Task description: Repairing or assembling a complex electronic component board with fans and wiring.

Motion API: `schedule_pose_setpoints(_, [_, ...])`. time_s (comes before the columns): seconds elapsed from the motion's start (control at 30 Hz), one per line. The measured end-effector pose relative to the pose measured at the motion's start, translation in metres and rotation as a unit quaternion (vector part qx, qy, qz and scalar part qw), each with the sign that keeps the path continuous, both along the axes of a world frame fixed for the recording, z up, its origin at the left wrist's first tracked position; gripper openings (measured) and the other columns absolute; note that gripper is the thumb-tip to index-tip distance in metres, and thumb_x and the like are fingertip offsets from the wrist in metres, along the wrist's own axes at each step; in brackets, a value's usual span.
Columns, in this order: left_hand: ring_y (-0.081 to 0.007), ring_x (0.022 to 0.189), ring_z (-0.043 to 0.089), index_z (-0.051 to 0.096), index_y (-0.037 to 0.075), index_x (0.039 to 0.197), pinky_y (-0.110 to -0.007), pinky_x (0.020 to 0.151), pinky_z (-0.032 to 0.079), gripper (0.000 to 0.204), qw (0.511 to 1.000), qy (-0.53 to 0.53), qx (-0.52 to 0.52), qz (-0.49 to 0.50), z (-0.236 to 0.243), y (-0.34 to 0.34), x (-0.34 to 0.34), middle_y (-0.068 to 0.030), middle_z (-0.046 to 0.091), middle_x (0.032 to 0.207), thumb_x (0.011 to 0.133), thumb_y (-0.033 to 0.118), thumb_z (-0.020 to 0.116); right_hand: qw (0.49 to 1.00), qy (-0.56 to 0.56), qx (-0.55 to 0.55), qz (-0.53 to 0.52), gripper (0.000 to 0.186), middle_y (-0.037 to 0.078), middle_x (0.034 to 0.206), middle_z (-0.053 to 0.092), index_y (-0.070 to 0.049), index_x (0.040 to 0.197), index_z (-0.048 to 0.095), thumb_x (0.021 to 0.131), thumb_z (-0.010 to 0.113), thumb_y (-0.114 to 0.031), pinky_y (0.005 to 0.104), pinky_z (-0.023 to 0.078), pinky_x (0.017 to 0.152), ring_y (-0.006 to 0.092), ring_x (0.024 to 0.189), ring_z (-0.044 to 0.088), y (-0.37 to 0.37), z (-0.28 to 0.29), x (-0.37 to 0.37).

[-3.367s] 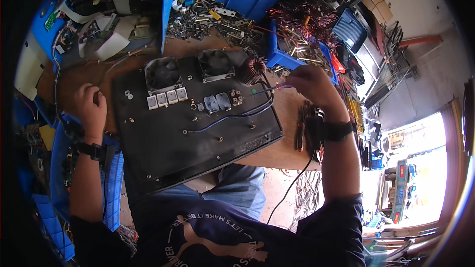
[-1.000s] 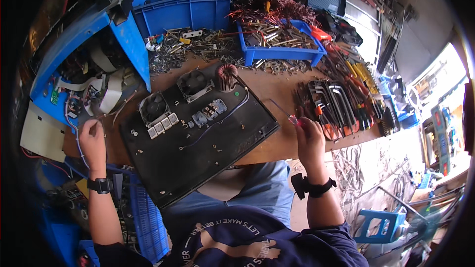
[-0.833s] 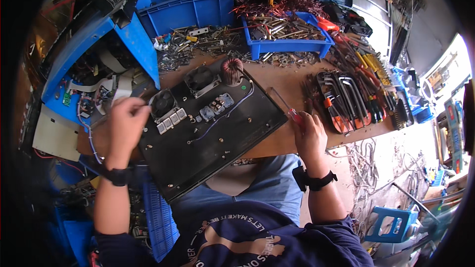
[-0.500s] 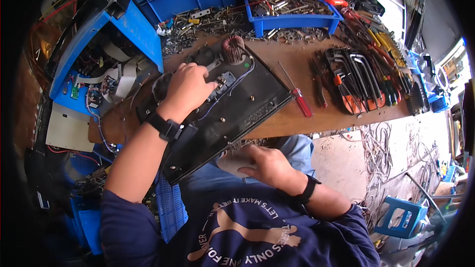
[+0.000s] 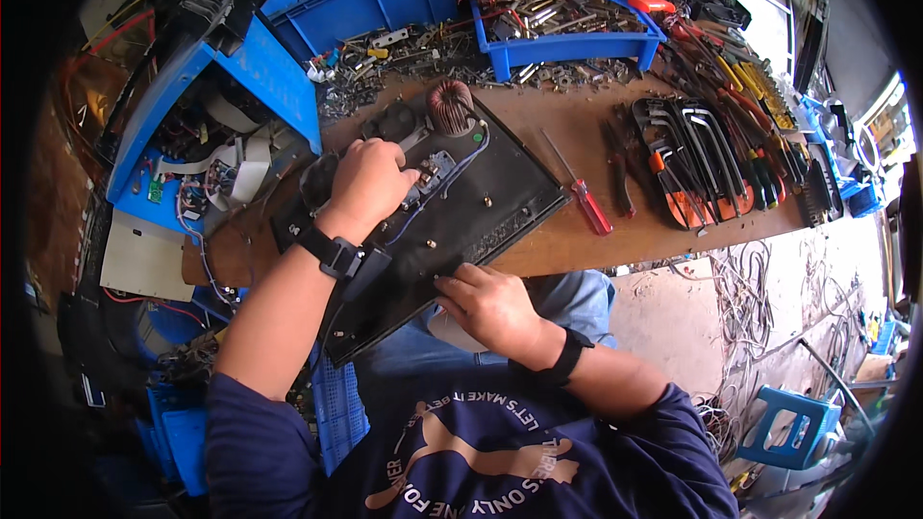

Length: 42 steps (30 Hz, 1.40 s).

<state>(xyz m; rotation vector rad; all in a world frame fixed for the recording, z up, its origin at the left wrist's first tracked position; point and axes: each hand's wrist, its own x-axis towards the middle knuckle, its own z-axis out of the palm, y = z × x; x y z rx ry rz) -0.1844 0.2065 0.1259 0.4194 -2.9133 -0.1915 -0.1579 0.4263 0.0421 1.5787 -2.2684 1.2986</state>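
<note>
A black panel (image 5: pixel 490 221) lies askew on the bench edge, carrying two fans (image 5: pixel 317 173), mostly hidden behind my left hand, a copper coil (image 5: pixel 449 108), a small metal-cased component (image 5: pixel 437 165) and a blue wire. My left hand (image 5: pixel 375 183) is over the fans beside that component, fingers curled; what they hold is hidden. My right hand (image 5: pixel 486 308) grips the panel's front edge with bent fingers. A red-handled screwdriver (image 5: pixel 590 206) rests on the wood right of the panel.
The wooden bench (image 5: pixel 538 250) bears pliers (image 5: pixel 623 183) and a hex-key set (image 5: pixel 692 163). Behind are blue crates (image 5: pixel 567 58) and loose metal parts. An open blue casing (image 5: pixel 269 72) with wiring stands left. A blue stool (image 5: pixel 788 423) and cables are at lower right.
My right hand has set down the screwdriver and moved left to the panel's front edge. My left hand has moved from the left side onto the fans and components.
</note>
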Motion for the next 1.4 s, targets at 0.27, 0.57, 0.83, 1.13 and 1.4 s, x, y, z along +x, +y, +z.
schedule_pose_setpoints(0.27, [-0.0372, 0.093, 0.063, 0.072, 0.001, 0.084, -0.044, 0.085, 0.049, 0.023, 1.000, 0.015, 0.015, 0.007, -0.005, -0.008, 0.009, -0.0196, 0.069, 0.091, 0.075, 0.022, 0.076, 0.999, 0.017, 0.033, -0.001, 0.011, 0.010, 0.085, 0.056, -0.003, 0.091, 0.064, 0.084, 0.060, -0.010, 0.0391, 0.054, 0.061, 0.0284, 0.070, 0.064, -0.007, -0.005, 0.003])
schedule_pose_setpoints(0.57, [-0.0386, 0.085, 0.064, 0.072, -0.001, 0.080, -0.046, 0.080, 0.050, 0.022, 0.998, 0.032, 0.058, -0.012, 0.001, -0.019, 0.016, -0.0204, 0.068, 0.083, 0.075, 0.021, 0.076, 0.952, -0.085, 0.184, 0.231, 0.016, 0.018, 0.088, 0.066, -0.004, 0.089, 0.067, 0.081, 0.065, -0.018, 0.0445, 0.052, 0.075, 0.0370, 0.083, 0.064, 0.009, 0.059, -0.051])
schedule_pose_setpoints(0.83, [-0.0372, 0.083, 0.062, 0.070, 0.000, 0.075, -0.045, 0.078, 0.048, 0.021, 0.994, 0.062, 0.078, -0.039, -0.007, -0.019, 0.024, -0.0189, 0.067, 0.081, 0.074, 0.021, 0.075, 0.965, -0.094, -0.240, -0.056, 0.031, 0.018, 0.101, 0.065, -0.002, 0.116, 0.061, 0.084, 0.063, -0.001, 0.0380, 0.052, 0.074, 0.0335, 0.085, 0.064, -0.005, 0.139, -0.079])
schedule_pose_setpoints(1.13, [-0.0355, 0.092, 0.061, 0.071, 0.001, 0.084, -0.043, 0.087, 0.048, 0.026, 0.997, 0.029, 0.061, -0.036, -0.012, -0.014, 0.018, -0.0174, 0.067, 0.089, 0.075, 0.024, 0.077, 0.978, -0.069, -0.102, -0.167, 0.008, 0.014, 0.077, 0.061, -0.001, 0.091, 0.066, 0.083, 0.066, -0.003, 0.0356, 0.049, 0.064, 0.0304, 0.070, 0.062, 0.052, 0.054, -0.086])
schedule_pose_setpoints(1.4, [-0.0352, 0.099, 0.061, 0.073, 0.002, 0.089, -0.043, 0.089, 0.050, 0.029, 1.000, 0.010, 0.010, -0.013, -0.008, 0.002, 0.004, -0.0174, 0.068, 0.097, 0.074, 0.026, 0.079, 0.961, -0.087, -0.168, -0.204, 0.009, 0.013, 0.073, 0.062, -0.001, 0.086, 0.065, 0.081, 0.070, -0.005, 0.0333, 0.048, 0.060, 0.0281, 0.064, 0.062, 0.061, 0.012, -0.089])
